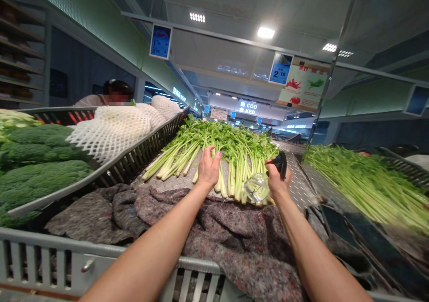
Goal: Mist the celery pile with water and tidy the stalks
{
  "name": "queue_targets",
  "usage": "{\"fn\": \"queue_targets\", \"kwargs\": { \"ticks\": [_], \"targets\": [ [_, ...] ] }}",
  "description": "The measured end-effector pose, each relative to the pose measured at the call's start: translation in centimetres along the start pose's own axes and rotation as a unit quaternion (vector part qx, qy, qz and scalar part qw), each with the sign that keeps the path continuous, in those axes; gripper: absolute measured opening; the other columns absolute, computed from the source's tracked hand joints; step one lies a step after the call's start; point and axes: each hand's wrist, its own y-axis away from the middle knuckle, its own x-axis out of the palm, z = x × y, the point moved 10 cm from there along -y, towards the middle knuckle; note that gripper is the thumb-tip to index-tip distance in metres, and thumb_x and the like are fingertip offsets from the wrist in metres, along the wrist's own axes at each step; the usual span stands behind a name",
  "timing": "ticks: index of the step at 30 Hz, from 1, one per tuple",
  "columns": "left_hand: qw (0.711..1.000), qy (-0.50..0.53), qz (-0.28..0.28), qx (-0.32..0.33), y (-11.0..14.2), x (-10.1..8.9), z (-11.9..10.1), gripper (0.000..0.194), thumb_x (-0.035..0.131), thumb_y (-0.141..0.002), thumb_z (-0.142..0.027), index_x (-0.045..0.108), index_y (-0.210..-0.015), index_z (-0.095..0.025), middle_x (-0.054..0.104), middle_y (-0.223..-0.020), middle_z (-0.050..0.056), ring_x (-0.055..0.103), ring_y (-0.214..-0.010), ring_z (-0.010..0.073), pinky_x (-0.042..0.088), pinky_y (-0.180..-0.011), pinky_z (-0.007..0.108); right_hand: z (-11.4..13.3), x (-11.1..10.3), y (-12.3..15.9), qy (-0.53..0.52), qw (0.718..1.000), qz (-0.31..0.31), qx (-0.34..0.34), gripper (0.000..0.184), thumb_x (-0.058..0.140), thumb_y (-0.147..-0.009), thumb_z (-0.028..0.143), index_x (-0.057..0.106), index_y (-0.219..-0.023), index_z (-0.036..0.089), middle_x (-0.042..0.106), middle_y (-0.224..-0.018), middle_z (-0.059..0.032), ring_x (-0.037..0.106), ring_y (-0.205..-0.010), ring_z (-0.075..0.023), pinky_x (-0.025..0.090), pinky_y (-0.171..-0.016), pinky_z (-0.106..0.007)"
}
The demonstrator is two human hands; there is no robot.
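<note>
The room is a market hall, its ceiling lights (266,32) above the celery (234,152) and a lit sign (248,106) beyond its leaves. Right of the celery, a mirror panel (365,181) repeats the stalks. Left of it, a person (87,100) stands past white foam nets (114,127), probably there as cushioning, and broccoli (43,172). The celery lies fanned on a ridged metal surface (296,177), cut ends toward the wearer, probably to keep the stalks lined up. A grey felt cloth (241,235) is bunched in front of it, perhaps padding the slatted grey rail (77,245). The left hand (208,168) is released, fingers loosely spread over the celery's middle; contact is unclear. The right hand (279,181), at the celery's right edge, grasps a black object (283,164), its kind unclear. Clear plastic (257,188) shows beside that hand, over the celery's cut ends; whether it is held, I cannot tell.
</note>
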Motion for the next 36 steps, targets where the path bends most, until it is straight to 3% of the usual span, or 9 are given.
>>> {"fn": "queue_targets", "kwargs": {
  "ticks": [8, 17, 28, 36],
  "targets": [
    [1.0, -0.022, 0.001, -0.01, 0.1, 0.1, 0.4, 0.038, 0.031, -0.082, -0.038, 0.045, -0.108, -0.013, 0.053, -0.106, 0.012, 0.049, -0.1, 0.0222, 0.037, -0.088, 0.038, 1.6, 0.9, 0.8, 0.016, 0.998, 0.059, -0.009, 0.024, 0.051, -0.061, 0.03, 0.061, -0.079, 0.018, 0.062, -0.079, -0.0021, 0.054, -0.07, -0.0173, 0.039, -0.064, -0.028],
    [0.999, -0.039, -0.002, -0.019, 0.2, 0.0, 0.4, 0.039, 0.029, -0.082, -0.038, 0.045, -0.108, -0.014, 0.053, -0.108, 0.012, 0.048, -0.102, 0.0225, 0.035, -0.089, 0.04, 2.0, 1.2, 1.1, 0.0, 0.998, 0.061, -0.028, 0.025, 0.053, -0.06, 0.028, 0.06, -0.081, 0.017, 0.061, -0.083, -0.0021, 0.055, -0.075, -0.017, 0.04, -0.068, -0.028],
    [0.999, -0.048, -0.003, -0.019, 0.3, -0.1, 0.3, 0.039, 0.027, -0.083, -0.038, 0.045, -0.108, -0.014, 0.052, -0.109, 0.012, 0.046, -0.104, 0.0229, 0.034, -0.09, 0.04, 1.0, 2.0, 1.2, -0.066, 0.994, 0.082, 0.013, 0.023, 0.054, -0.061, 0.028, 0.06, -0.081, 0.017, 0.062, -0.079, -0.0016, 0.056, -0.073, -0.0165, 0.041, -0.066, -0.028],
    [0.998, -0.057, -0.01, -0.018, 0.2, -0.4, 0.3, 0.038, 0.028, -0.082, -0.038, 0.046, -0.107, -0.015, 0.052, -0.11, 0.012, 0.046, -0.105, 0.0234, 0.033, -0.091, 0.041, 1.6, 2.3, 1.6, -0.032, 0.995, 0.097, -0.012, 0.025, 0.053, -0.061, 0.027, 0.06, -0.083, 0.018, 0.062, -0.084, -0.002, 0.055, -0.076, -0.0174, 0.041, -0.069, -0.03]
  ]
}}
